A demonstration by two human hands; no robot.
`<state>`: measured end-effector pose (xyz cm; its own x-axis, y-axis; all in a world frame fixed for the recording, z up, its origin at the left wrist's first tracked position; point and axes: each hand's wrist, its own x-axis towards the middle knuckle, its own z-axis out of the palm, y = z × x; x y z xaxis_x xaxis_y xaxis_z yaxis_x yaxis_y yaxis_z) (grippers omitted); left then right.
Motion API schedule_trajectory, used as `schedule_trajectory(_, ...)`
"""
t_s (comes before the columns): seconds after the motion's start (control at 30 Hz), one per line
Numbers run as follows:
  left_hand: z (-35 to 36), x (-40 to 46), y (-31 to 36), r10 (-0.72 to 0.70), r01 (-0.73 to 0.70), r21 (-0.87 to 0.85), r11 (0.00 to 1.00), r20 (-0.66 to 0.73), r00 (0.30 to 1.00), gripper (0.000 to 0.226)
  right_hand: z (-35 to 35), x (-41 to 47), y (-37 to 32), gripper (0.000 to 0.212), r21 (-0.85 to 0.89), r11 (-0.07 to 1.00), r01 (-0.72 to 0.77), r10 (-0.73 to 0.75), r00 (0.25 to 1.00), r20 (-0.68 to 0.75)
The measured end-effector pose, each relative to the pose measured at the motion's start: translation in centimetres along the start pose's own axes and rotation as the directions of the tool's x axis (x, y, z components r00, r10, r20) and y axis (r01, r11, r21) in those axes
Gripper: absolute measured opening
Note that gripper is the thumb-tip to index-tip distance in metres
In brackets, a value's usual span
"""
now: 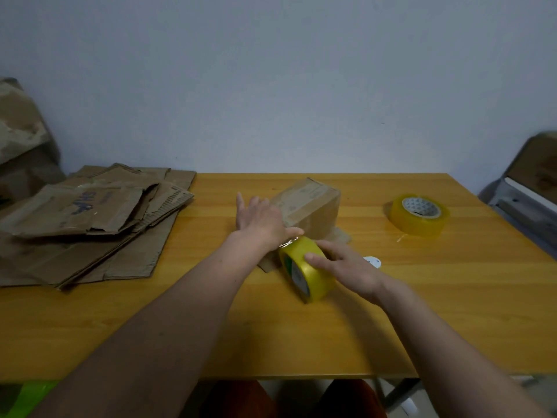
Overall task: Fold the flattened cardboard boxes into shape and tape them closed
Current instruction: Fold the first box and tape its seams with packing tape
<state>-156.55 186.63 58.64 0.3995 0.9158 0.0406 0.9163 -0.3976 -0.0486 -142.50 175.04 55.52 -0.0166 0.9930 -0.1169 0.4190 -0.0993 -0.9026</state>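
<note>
The small folded cardboard box (307,206) sits mid-surface, the left hand (262,218) pressing flat, fingers straight, against its left side. Just beside it, the right hand (343,267) grasps a yellow tape roll (306,267) standing on edge. Another roll (417,214) lies right; flattened boxes (90,218) lie left.

near half of the table (271,336) lies open for a pass. flat cardboard stack (90,224) blocks the left side, spare tape roll (419,214) sits far right, folded box (307,206) mid-table. small white thing (373,261), maybe a cutter, lies near the box.
</note>
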Motion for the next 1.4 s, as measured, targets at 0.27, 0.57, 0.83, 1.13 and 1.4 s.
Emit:
schedule_trajectory(0.27, 0.8, 1.0, -1.1, 0.043, -0.033, -0.150, 0.988, 0.064, 0.997, 0.096, -0.3, -0.5, -0.6, 0.029, 0.110, 0.988, -0.110, 0.104, 0.993, 0.058)
schedule_trajectory(0.57, 2.5, 1.3, -1.3, 0.066, -0.061, -0.211, 0.976, 0.018, 0.998, 0.121, -5.3, 1.7, 6.1, 0.037, -0.630, 0.649, -0.428, 0.208, 0.895, -0.394)
schedule_trajectory(0.83, 2.4, 2.4, -1.7, 0.136, -0.117, -0.256, 0.960, 0.059, 0.989, 0.123, -5.4, 1.2, 6.9, 0.013, -0.393, 0.840, -0.375, 0.187, 0.879, -0.438)
schedule_trajectory(1.13, 1.8, 4.1, -2.2, 0.324, -0.273, -0.305, 0.912, 0.130, 0.937, 0.122, -2.3, 3.1, -1.3, 0.028, -0.442, 0.873, 0.206, -0.359, 0.885, -0.296)
schedule_trajectory(1.4, 4.7, -1.2, -0.5, -0.068, 0.296, -0.916, 0.271, 0.288, 0.955, 0.135, -2.0, 4.2, -1.3, 0.036, -0.483, 0.869, 0.106, -0.261, 0.928, -0.265)
